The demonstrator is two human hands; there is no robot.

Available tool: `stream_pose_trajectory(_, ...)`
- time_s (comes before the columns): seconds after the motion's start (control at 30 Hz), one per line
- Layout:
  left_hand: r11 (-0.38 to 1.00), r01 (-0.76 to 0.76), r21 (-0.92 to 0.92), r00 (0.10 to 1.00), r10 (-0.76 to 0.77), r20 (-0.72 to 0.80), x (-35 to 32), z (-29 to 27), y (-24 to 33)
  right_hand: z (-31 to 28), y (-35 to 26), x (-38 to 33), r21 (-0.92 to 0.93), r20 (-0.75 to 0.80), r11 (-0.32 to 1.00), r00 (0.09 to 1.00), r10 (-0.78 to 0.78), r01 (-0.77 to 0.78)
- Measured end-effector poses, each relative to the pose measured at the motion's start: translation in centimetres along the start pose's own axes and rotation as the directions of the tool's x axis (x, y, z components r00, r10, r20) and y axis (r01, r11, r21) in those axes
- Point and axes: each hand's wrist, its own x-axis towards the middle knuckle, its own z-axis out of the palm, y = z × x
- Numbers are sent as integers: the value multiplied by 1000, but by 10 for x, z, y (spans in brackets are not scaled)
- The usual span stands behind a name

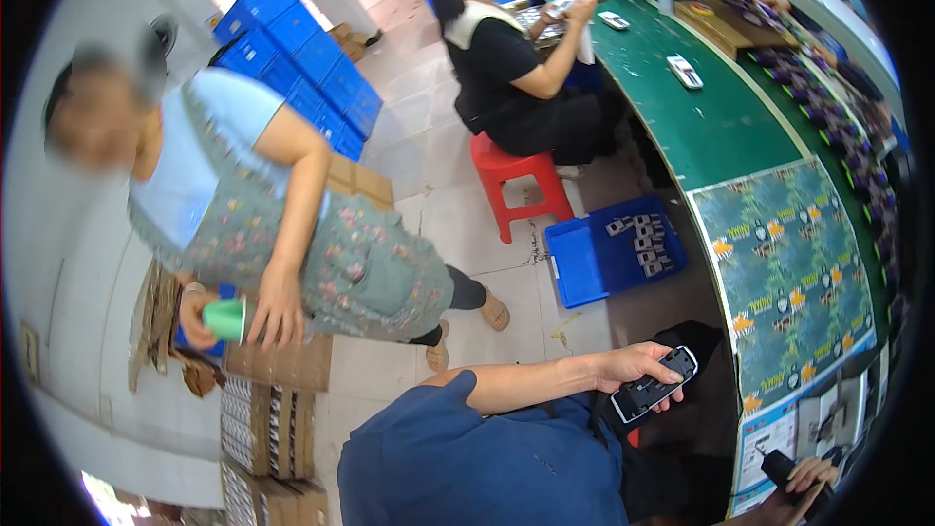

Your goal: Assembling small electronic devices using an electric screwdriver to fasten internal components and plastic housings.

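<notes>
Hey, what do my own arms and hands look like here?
Your left arm has a short, dark blue sleeve and is bare below it. Your left hand and right hand are gloveless; the left wrist shows no watch. I can't make out the right sleeve.

The oblong device point(641, 395) has rounded ends, a black recessed face and a pale, silvery rim running around its edge. It lies in the left hand point(646, 372), black face up, slanting so that one end points to the upper right and the other to the lower left; thumb and fingers cover part of its middle. The black handheld tool point(777, 468) sits in the right hand point(813, 474), well apart from the device, its slimmer end pointing to the upper left, though its exact kind is hard to make out near the dark rim
</notes>
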Motion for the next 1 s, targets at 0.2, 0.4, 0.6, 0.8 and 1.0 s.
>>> stream_pose_trajectory(0.2,979,-203,23,977,204,-62,-45,-4,35,-10,5,23,-87,101,996,994,40,-31)
stream_pose_trajectory(0.4,938,-348,-2,907,336,-253,-111,-20,53,-15,16,27,-275,77,961,997,-4,25)
stream_pose_trajectory(0.6,814,-546,196,701,572,-426,-156,-35,118,5,17,32,-147,39,989,999,-27,32)
stream_pose_trajectory(0.8,809,-572,136,746,581,-326,-128,-42,161,-27,9,9,-184,47,982,999,-25,33)
stream_pose_trajectory(1.0,797,-604,8,778,592,-211,-28,-32,201,-24,16,9,-207,0,978,1000,-11,11)
